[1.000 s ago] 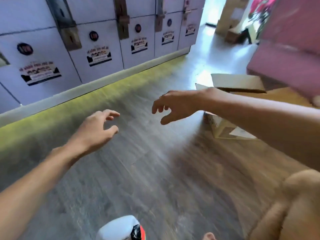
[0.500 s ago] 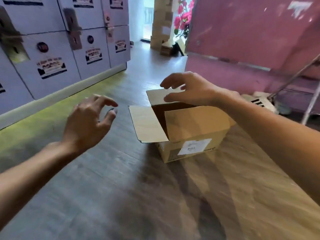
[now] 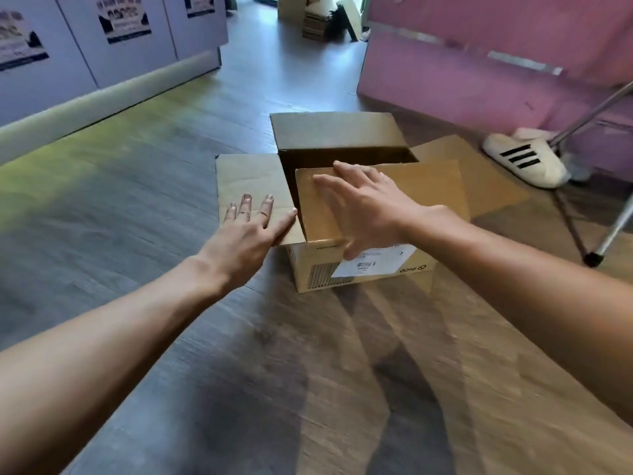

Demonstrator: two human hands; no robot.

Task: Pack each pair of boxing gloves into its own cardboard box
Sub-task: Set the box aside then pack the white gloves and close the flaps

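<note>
A brown cardboard box (image 3: 363, 269) with a white label on its near side stands on the wooden floor ahead of me, flaps spread open. My left hand (image 3: 246, 231) lies flat with straight fingers on the left flap (image 3: 246, 176). My right hand (image 3: 366, 204) rests with spread fingers on the near flap (image 3: 428, 180), which is folded over the opening, thumb down over the box's front. The dark inside of the box shows behind the flap; what it holds is hidden. No boxing gloves are in view.
Purple lockers (image 3: 102, 39) with posters line the left wall. A pink padded structure (image 3: 496, 56) stands at right, with a white striped slipper (image 3: 524, 159) and a metal stand leg (image 3: 589, 255) beside it. Stacked cardboard (image 3: 318, 18) lies far back.
My view swung right and down onto the box. Both hands came down from the air onto its flaps: left onto the left flap, right onto the near flap.
</note>
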